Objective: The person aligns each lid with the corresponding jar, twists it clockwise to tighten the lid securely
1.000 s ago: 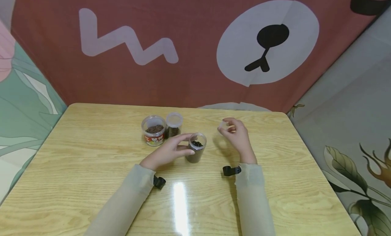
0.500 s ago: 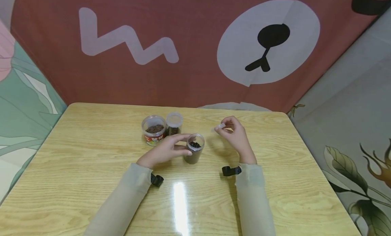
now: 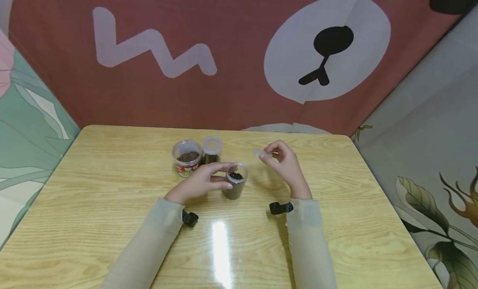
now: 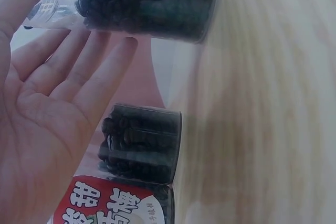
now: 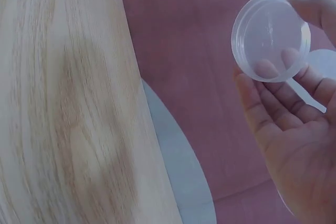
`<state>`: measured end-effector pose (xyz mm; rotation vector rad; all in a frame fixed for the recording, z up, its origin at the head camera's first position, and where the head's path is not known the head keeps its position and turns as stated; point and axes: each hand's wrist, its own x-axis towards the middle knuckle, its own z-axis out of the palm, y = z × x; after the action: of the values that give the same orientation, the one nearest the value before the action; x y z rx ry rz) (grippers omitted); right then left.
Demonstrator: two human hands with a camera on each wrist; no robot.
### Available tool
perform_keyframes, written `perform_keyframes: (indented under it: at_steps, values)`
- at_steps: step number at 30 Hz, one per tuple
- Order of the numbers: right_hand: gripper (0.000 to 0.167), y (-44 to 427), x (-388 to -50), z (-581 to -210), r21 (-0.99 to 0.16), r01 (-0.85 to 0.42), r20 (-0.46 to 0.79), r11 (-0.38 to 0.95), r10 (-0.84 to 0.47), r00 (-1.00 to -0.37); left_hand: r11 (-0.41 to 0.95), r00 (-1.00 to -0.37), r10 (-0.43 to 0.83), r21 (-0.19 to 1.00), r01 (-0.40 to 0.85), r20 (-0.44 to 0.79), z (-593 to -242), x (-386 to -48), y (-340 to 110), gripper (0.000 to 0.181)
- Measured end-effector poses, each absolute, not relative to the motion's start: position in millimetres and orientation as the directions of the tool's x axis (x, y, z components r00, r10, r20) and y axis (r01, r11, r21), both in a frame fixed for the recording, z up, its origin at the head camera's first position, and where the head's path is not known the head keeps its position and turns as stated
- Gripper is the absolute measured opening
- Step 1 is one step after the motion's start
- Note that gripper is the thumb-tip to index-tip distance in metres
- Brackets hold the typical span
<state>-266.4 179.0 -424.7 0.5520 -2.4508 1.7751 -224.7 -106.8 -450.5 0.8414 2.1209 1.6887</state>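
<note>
My left hand (image 3: 199, 183) grips an uncapped clear plastic jar (image 3: 234, 190) between thumb and fingers. Small dark beans or pellets fill much of it, and the left wrist view shows them through its wall (image 4: 147, 3). To the right of the jar, my right hand (image 3: 285, 166) pinches a translucent round lid (image 3: 261, 152) by its edge, above the table. The right wrist view has the lid (image 5: 270, 38) facing the camera, with fingertips showing through it. Lid and jar are apart.
Behind my left hand stand a lidded jar (image 3: 212, 145) of dark contents and an uncovered wide tub (image 3: 186, 168) with a red printed label and brown pieces inside. They stand close together on the wooden table (image 3: 112, 189). A reddish printed cloth (image 3: 239, 94) hangs beyond the far edge.
The lid has turned in my right fingers and now lies flatter, pointing left toward the jar. My left hand has shifted the jar slightly left.
</note>
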Motion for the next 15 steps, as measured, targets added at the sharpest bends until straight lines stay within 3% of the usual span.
perform_keyframes:
  at_steps: [15]
  values:
    - [0.017,164.1,-246.5,-398.2,-0.871,-0.453,0.364,0.189,-0.370,-0.854,0.139,-0.797,0.587,0.954,0.267,0.138,-451.8,-226.2,-110.6,0.060]
